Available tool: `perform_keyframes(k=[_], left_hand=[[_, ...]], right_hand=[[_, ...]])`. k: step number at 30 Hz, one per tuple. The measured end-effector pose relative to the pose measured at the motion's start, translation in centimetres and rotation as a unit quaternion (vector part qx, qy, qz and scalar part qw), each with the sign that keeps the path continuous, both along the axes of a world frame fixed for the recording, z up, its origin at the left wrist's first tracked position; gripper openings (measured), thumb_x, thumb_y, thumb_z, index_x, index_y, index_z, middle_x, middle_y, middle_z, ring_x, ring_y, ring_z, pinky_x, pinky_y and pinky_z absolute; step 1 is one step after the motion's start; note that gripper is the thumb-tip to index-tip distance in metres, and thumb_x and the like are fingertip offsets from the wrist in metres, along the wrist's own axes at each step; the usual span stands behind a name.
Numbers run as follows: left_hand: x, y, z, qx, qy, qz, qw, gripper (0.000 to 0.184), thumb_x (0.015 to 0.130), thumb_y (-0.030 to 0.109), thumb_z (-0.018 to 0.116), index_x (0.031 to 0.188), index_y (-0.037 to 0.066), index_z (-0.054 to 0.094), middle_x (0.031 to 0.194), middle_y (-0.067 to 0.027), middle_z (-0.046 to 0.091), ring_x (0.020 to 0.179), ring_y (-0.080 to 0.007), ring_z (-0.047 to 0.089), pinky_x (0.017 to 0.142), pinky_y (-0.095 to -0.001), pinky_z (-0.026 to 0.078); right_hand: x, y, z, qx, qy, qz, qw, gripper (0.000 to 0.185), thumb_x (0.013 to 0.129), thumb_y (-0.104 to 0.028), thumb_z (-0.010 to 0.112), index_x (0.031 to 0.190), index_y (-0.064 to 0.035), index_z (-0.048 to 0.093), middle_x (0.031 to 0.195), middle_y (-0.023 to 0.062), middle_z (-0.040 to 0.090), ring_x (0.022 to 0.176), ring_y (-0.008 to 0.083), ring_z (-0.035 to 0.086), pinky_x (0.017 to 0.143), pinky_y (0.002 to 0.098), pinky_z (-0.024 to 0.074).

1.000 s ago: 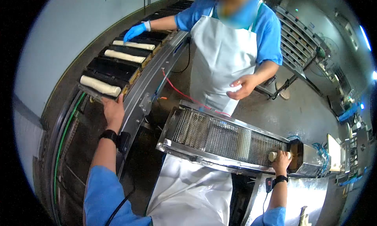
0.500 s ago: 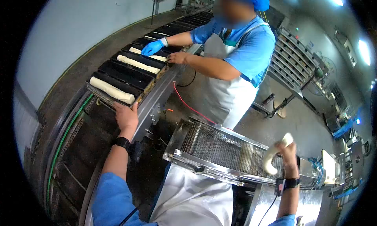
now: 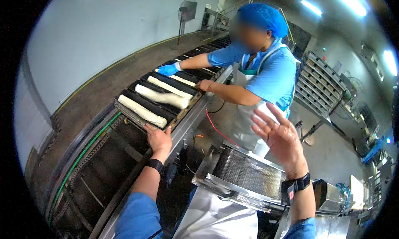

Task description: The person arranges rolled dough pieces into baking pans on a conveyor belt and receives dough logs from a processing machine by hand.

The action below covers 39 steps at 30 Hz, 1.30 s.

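Observation:
My left hand (image 3: 158,140) rests its fingers, thumb apart, against the near end of the black baking pans (image 3: 132,119). In the nearest pan lies a pale dough roll (image 3: 142,111). A second dough roll (image 3: 161,98) is in the slot behind it, its right end blurred by motion. Further back lies another dough roll (image 3: 169,87). Raised above the metal mesh conveyor (image 3: 241,172), my right hand (image 3: 278,137) has its fingers spread and nothing in it.
A co-worker in a blue cap and white apron (image 3: 245,126) stands across from me, gloved hand (image 3: 168,69) on a dough roll further up the pan line. A red cable (image 3: 212,124) hangs by the rail. A tray rack (image 3: 318,83) stands behind.
My right hand has let go of the dough roll, which is now in the formerly empty second pan, and has opened. The view has shifted; my left hand stays at the pan edge.

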<state>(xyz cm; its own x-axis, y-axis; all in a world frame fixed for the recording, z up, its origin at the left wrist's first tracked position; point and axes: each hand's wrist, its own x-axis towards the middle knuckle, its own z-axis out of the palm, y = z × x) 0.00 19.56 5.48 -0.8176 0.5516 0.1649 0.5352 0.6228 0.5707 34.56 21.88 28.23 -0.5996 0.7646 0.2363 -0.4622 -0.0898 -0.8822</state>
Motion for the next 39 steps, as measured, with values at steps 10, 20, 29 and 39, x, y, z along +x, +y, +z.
perform_keyframes(k=[10,20,29,39], left_hand=[[-1.3,0.7,-1.9,0.035,0.068,0.002,0.997,0.099,0.09,0.049,0.059,0.141,-0.021,0.01,0.146,-0.0392,0.022,0.132,-0.0444,0.038,0.109,-0.0422,0.036],[-3.6,-1.4,-1.3,0.273,0.017,0.024,0.961,0.101,0.085,0.056,0.063,0.146,-0.01,0.017,0.15,-0.0348,0.017,0.141,-0.0457,0.018,0.116,-0.0496,0.019],[-7.5,-0.4,1.1,0.185,-0.13,0.087,0.97,0.077,0.09,0.02,0.057,0.149,-0.001,0.013,0.15,-0.0331,0.017,0.14,-0.0478,0.018,0.115,-0.0518,0.021],[-6.0,-3.2,3.5,0.064,0.055,0.083,0.993,0.083,0.078,-0.001,0.061,0.148,-0.001,0.018,0.149,-0.0366,0.017,0.14,-0.0492,0.016,0.118,-0.0513,0.012]], right_hand=[[17.7,-7.2,-10.3,-0.122,0.166,-0.267,0.942,0.066,0.088,-0.023,0.06,0.139,0.0087,0.034,0.141,0.0341,0.036,0.132,0.0443,0.039,0.11,0.046,0.0376],[37.1,-16.3,-17.5,-0.137,0.429,-0.468,0.76,0.08,0.088,-0.013,0.062,0.146,0.0078,0.011,0.153,0.0309,0.013,0.142,0.0414,0.021,0.115,0.0518,0.0286],[36.9,-17.3,-18.1,-0.146,0.437,-0.502,0.732,0.061,0.087,-0.011,0.061,0.133,0.0139,0.027,0.147,0.0343,0.025,0.139,0.0443,0.027,0.115,0.0516,0.0302],[34.8,-15.3,-19.3,-0.186,0.369,-0.492,0.766,0.073,0.088,-0.011,0.059,0.144,0.0102,0.017,0.149,0.0306,0.024,0.139,0.043,0.028,0.113,0.049,0.034]])
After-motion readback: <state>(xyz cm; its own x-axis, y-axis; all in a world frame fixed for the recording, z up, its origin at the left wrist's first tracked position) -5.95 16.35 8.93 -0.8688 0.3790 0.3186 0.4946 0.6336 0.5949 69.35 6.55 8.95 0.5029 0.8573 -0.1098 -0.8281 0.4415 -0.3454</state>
